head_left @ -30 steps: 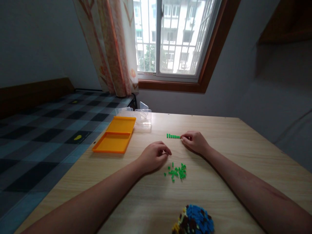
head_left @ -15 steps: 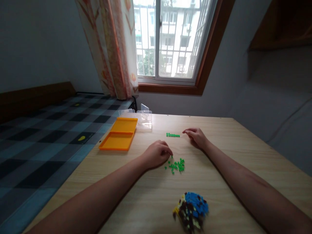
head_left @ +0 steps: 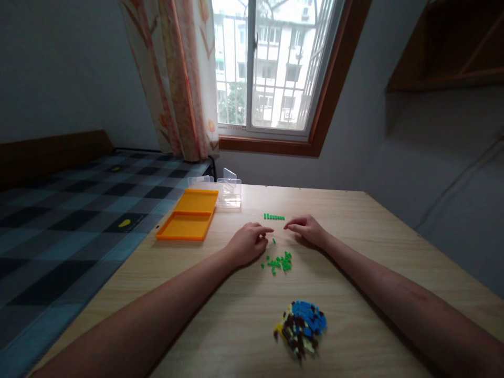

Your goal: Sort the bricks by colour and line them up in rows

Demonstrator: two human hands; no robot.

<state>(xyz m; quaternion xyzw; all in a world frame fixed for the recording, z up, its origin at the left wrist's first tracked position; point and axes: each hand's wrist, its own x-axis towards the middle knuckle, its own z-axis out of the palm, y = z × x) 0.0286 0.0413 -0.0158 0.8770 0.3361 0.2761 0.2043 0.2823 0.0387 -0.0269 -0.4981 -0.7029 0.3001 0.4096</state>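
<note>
Daylight comes through a barred sliding window framed in brown wood. Left of the window hangs a tulip-print curtain; lower left of it lies a plaid-covered bed. Below the window stands a wood-grain desk; right of the window, a wooden shelf juts from the dim wall.

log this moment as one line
left hand: beside single green piece | right hand: near green row | green pile: loose on table | orange case: open

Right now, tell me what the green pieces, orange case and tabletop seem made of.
Green pieces: probably plastic, evenly bright; too small to judge gloss. Orange case: likely smooth plastic, given its even colour and thin rims. Tabletop: wood or laminate, satin-looking, streaked grain.
</note>
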